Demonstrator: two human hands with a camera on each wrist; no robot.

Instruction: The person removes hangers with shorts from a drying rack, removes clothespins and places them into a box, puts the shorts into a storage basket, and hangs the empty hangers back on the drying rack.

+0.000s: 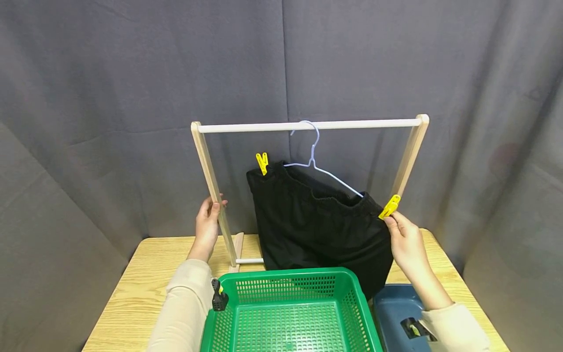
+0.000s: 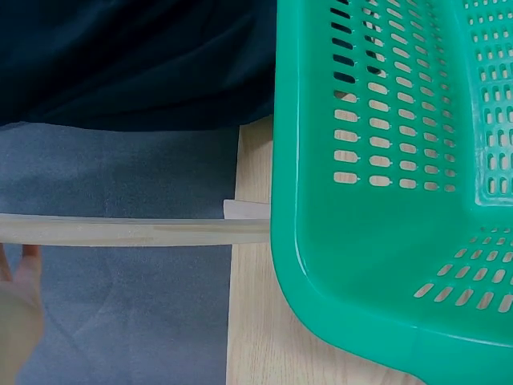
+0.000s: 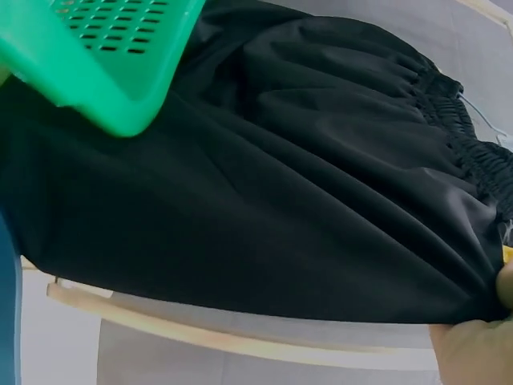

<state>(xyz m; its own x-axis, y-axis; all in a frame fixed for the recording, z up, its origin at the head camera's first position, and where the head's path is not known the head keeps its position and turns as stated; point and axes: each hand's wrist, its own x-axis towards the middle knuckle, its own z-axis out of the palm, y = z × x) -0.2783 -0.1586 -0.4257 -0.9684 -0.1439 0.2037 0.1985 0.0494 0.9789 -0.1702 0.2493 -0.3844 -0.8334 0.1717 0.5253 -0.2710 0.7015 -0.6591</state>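
Note:
A black garment with an elastic waist (image 1: 321,230) hangs on a pale lilac hanger (image 1: 313,159), its right side lower than its left. One yellow clothespin (image 1: 262,163) is clipped at the left waist corner, another yellow clothespin (image 1: 389,207) at the right one. My left hand (image 1: 207,227) holds the left wooden post of a small clothes rack (image 1: 213,181), thumb in front and fingertips behind. With my right hand (image 1: 406,242) I pinch the garment's right waist corner, thumb right at the lower clothespin. In the right wrist view the cloth (image 3: 240,216) stretches in folds toward that hand.
The hanger's hook loops over the rack's white top rail (image 1: 365,124). A green perforated basket (image 1: 286,275) stands in front, overlapping the garment's lower edge. Right of it is a blue tub (image 1: 393,305), partly under my right forearm. Grey curtains (image 1: 132,98) close off the wooden table (image 1: 145,278) behind.

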